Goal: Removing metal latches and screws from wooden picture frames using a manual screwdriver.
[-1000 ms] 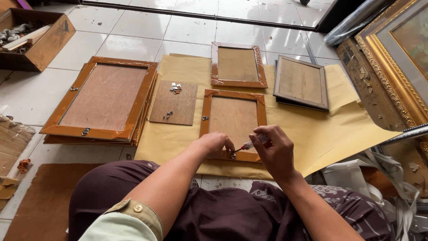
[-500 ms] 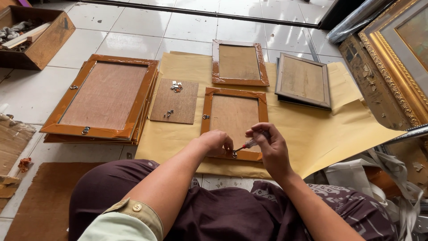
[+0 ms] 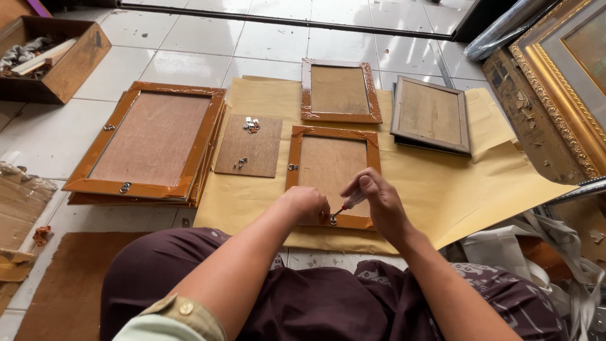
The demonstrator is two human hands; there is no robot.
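A small picture frame (image 3: 332,165) lies back side up on yellow-brown paper (image 3: 442,189) in front of me, edged in brown tape. My left hand (image 3: 307,203) rests on its near edge, fingers pinched at a small metal ring hanger (image 3: 332,219). My right hand (image 3: 376,203) holds a small screwdriver (image 3: 348,204) with its tip down at that hanger. Another ring hanger (image 3: 293,167) sits on the frame's left edge.
A stack of larger frames (image 3: 149,142) lies to the left. A small board (image 3: 249,146) carries loose metal hangers and screws. Two more frames (image 3: 339,90) (image 3: 431,115) lie farther back. Ornate gold frames (image 3: 562,76) lean at right. A wooden box (image 3: 53,57) sits at far left.
Both hands stay at the near edge of the frame; my right hand has turned slightly with the screwdriver.
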